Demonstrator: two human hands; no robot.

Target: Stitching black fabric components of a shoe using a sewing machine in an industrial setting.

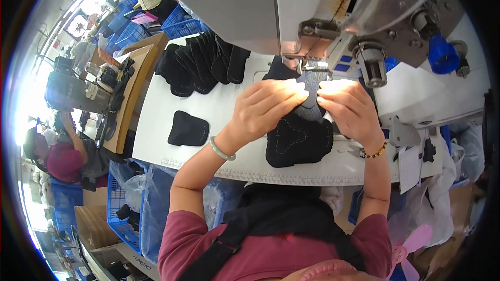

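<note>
Under the needle area of a sewing machine [234, 10] lies a grey fabric piece [311, 105] with a rounded edge. My left hand [268, 105] grips its left side, fingers pressed together, fingertips near the presser foot [313, 65]. On the right side, my right hand [351, 106] holds the same piece between thumb and fingers. Just below my hands sits a pile of black fabric pieces [299, 143] with white stitch-like marks on top. How the layers meet under the foot is hidden by my fingers.
Overlapping black pieces [200, 67] fan out at the table's far left. One black piece [188, 128] lies alone nearer me. A ruler strip [250, 176] follows the front edge. Blue crates [122, 211] stand on the left. A co-worker [65, 153] works at another machine.
</note>
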